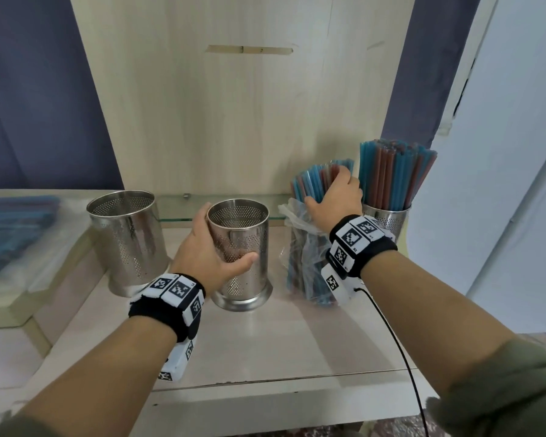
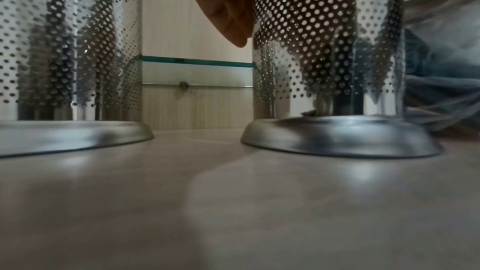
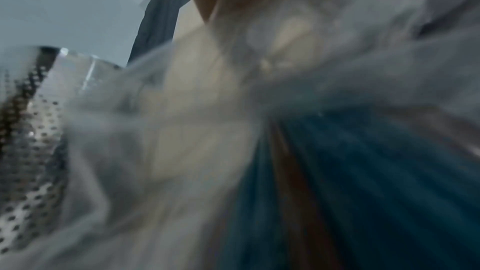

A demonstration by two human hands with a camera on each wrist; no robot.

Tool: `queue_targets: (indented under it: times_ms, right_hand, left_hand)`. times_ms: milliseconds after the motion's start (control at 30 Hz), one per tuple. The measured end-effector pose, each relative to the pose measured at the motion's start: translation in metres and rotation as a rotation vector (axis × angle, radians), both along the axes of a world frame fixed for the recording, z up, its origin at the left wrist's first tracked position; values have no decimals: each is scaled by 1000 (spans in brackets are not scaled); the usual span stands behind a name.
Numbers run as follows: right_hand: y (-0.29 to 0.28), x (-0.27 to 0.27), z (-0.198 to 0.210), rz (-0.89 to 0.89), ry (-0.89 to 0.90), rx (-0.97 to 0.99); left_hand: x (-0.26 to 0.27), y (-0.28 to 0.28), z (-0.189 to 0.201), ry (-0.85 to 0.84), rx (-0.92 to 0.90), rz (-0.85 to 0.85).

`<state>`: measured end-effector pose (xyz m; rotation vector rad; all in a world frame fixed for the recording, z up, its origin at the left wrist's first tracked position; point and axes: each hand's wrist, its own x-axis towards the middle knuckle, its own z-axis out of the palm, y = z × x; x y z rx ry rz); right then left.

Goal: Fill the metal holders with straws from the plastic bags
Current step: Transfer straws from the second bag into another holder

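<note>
We wrap our left hand (image 1: 207,257) around the middle metal holder (image 1: 243,247), thumb across its near face and fingers round the far side; it is a polished steel cylinder pierced with neat rows of small round holes, standing upright on a flared, smooth foot, and its inside looks empty. From the left wrist view the same holder (image 2: 327,48) rises close by, mirror-bright between the perforations, its domed base flat on the pale, faintly glossy shelf (image 2: 233,202). Just to its left a second holder (image 1: 128,238) of the same make stands apart from our hand, also empty. Our right hand (image 1: 334,198) clasps a bundle of straws (image 1: 312,181), thin blue and reddish-brown tubes, whose upper ends fan out above a crinkled clear plastic bag (image 1: 297,222) that sheathes their lower half and stands on the shelf. In the right wrist view the bag (image 3: 363,59) is a blurred, milky film over blue ribbed straws (image 3: 376,182). Behind our right wrist, a third holder (image 1: 388,219) is packed tight with upright straws. At far left more bagged straws (image 1: 16,225) lie flat on a raised ledge, and a wood-grain panel (image 1: 234,105) backs the shelf.
</note>
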<state>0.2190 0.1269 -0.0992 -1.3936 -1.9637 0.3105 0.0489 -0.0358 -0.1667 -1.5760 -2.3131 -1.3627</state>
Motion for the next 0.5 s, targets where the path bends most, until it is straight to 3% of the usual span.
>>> queue_targets:
  times_ms: [200, 500]
  right_hand:
    - [6, -5, -8, -32, -55, -44]
    - [16, -7, 1, -22, 179, -95]
  left_hand:
    - [-3, 1, -1, -7, -8, -28]
    - [-7, 3, -4, -32, 6, -44]
